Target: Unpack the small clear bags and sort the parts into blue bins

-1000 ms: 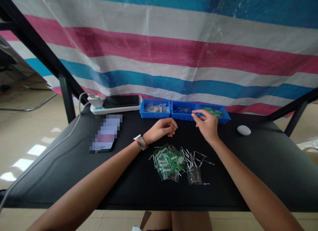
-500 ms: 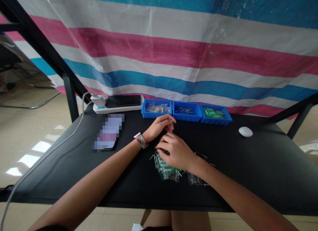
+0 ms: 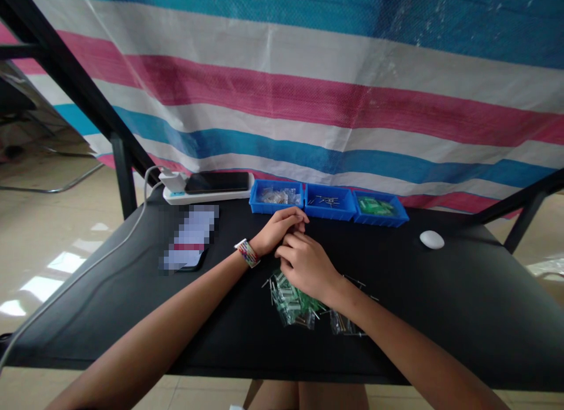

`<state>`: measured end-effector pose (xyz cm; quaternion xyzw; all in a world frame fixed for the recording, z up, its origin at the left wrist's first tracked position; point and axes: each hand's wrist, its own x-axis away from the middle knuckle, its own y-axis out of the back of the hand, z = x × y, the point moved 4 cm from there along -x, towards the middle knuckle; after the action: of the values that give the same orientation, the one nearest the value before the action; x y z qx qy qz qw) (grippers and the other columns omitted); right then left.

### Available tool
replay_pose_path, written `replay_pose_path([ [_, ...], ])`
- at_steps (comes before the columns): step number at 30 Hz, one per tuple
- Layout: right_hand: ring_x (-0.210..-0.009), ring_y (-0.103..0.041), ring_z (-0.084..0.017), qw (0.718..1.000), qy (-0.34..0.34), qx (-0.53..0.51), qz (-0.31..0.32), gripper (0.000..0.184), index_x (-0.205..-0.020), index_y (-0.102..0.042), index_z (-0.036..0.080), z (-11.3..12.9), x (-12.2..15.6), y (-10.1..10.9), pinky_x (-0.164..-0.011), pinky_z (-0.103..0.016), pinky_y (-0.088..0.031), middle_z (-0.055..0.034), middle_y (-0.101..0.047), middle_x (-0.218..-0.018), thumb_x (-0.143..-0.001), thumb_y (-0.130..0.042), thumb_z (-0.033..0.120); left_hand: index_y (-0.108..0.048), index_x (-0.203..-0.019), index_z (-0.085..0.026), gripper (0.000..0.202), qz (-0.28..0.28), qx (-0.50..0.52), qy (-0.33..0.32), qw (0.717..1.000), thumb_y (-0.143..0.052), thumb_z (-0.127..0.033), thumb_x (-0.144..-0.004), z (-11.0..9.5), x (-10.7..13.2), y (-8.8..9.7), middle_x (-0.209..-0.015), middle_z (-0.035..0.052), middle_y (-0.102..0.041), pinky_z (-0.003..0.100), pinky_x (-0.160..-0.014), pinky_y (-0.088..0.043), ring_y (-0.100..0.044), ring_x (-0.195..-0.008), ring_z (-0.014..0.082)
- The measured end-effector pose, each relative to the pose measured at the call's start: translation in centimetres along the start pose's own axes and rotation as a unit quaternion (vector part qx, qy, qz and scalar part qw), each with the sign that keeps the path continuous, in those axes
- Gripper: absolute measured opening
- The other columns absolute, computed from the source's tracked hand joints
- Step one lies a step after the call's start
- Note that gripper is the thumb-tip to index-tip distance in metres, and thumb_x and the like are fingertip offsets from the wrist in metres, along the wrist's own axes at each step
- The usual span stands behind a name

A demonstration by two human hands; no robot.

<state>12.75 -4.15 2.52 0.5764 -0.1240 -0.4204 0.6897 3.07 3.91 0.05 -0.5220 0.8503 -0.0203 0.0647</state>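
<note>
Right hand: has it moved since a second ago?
Yes. The right hand came back from the blue bins toward the person and now sits over the parts pile, beside the left hand.

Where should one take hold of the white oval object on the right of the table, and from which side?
Take the white oval object across its narrow width, coming from above. It lies flat and alone on the black table, low and rounded, so its two long sides are open to fingers. Neither hand is near it.

Head view, down over table (image 3: 462, 304)
</note>
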Motion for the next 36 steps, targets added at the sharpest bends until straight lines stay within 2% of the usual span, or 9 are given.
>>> replay_pose_path([
  [3,-0.091,-0.064,-0.022,0.996,0.004,-0.064,-0.062,0.018,-0.087,-0.071,0.02,-0.2,0.2,1.5,-0.087,-0.037,-0.053,-0.0059,-0.07,-0.091,-0.093,-0.061,0.007,-0.072,-0.092,-0.013,0.029,0.002,0.011,0.001,1.0,-0.067,-0.042,-0.095,0.1,0.0,0.0,-0.077,0.0019,-0.064,0.026,-0.067,-0.043,-0.057,-0.071,0.0137],
  [6,-0.08,-0.064,-0.018,0.966,-0.038,-0.217,-0.138,0.011,-0.087,-0.069,0.021,-2.4,0.6,3.2,-0.077,-0.032,-0.053,-0.0028,-0.069,-0.086,-0.095,-0.066,0.015,-0.07,-0.089,-0.014,0.034,0.018,0.052,0.017,0.998,-0.067,-0.046,-0.096,0.5,-0.1,-0.1,-0.075,0.0025,-0.065,0.026,-0.066,-0.047,-0.059,-0.068,0.0145],
  [8,-0.075,-0.066,-0.017,0.924,-0.104,-0.322,-0.176,0.008,-0.087,-0.07,0.021,-5.0,1.2,3.6,-0.07,-0.03,-0.052,-0.0018,-0.07,-0.083,-0.093,-0.073,0.024,-0.07,-0.088,-0.014,0.038,0.032,0.078,0.036,0.996,-0.066,-0.051,-0.096,0.8,-0.1,-0.3,-0.074,0.0037,-0.067,0.027,-0.065,-0.051,-0.062,-0.067,0.0154],
  [11,-0.064,-0.065,-0.016,0.839,-0.213,-0.457,-0.203,0.02,-0.086,-0.071,0.021,-9.4,2.5,3.0,-0.062,-0.029,-0.053,-0.0004,-0.071,-0.075,-0.086,-0.083,0.037,-0.071,-0.088,-0.013,0.043,0.046,0.07,0.054,0.995,-0.068,-0.055,-0.095,1.0,0.0,-0.5,-0.074,0.0047,-0.067,0.027,-0.064,-0.053,-0.064,-0.066,0.0153],
  [13,-0.062,-0.066,-0.015,0.789,-0.256,-0.518,-0.207,0.026,-0.088,-0.072,0.021,-11.4,3.2,2.3,-0.061,-0.029,-0.055,-0.0016,-0.076,-0.08,-0.081,-0.087,0.04,-0.071,-0.089,-0.012,0.043,0.055,0.045,0.055,0.996,-0.071,-0.055,-0.094,0.9,0.0,-0.6,-0.076,0.0046,-0.067,0.026,-0.064,-0.053,-0.064,-0.067,0.0143],
  [15,-0.063,-0.068,-0.015,0.763,-0.27,-0.552,-0.201,0.029,-0.088,-0.072,0.021,-12.2,3.5,1.8,-0.062,-0.029,-0.056,-0.0026,-0.078,-0.084,-0.077,-0.09,0.041,-0.071,-0.09,-0.013,0.041,0.064,0.023,0.049,0.996,-0.073,-0.054,-0.093,0.8,0.1,-0.7,-0.077,0.0044,-0.067,0.025,-0.064,-0.054,-0.064,-0.067,0.0135],
  [17,-0.064,-0.069,-0.015,0.758,-0.266,-0.563,-0.193,0.03,-0.087,-0.073,0.02,-12.3,3.5,1.7,-0.063,-0.029,-0.057,-0.0029,-0.079,-0.084,-0.076,-0.091,0.041,-0.071,-0.09,-0.013,0.042,0.067,0.011,0.044,0.997,-0.072,-0.054,-0.094,0.7,0.1,-0.7,-0.078,0.0043,-0.067,0.025,-0.064,-0.054,-0.065,-0.067,0.0134],
  [28,-0.061,-0.068,-0.015,0.795,-0.236,-0.531,-0.177,0.028,-0.085,-0.076,0.02,-11.7,3.1,1.9,-0.062,-0.029,-0.056,0.0006,-0.072,-0.071,-0.075,-0.092,0.04,-0.071,-0.087,-0.013,0.044,0.066,-0.01,0.023,0.998,-0.072,-0.057,-0.094,0.8,0.0,-0.6,-0.077,0.0038,-0.067,0.025,-0.063,-0.054,-0.064,-0.067,0.0131],
  [36,-0.062,-0.069,-0.015,0.778,-0.253,-0.551,-0.163,0.03,-0.087,-0.075,0.02,-12.1,3.2,1.5,-0.06,-0.029,-0.057,-0.0022,-0.076,-0.078,-0.078,-0.088,0.046,-0.072,-0.087,-0.013,0.036,0.059,-0.034,0.0,0.998,-0.074,-0.049,-0.093,0.6,0.2,-0.6,-0.077,0.0035,-0.067,0.024,-0.064,-0.054,-0.063,-0.066,0.0128],
])
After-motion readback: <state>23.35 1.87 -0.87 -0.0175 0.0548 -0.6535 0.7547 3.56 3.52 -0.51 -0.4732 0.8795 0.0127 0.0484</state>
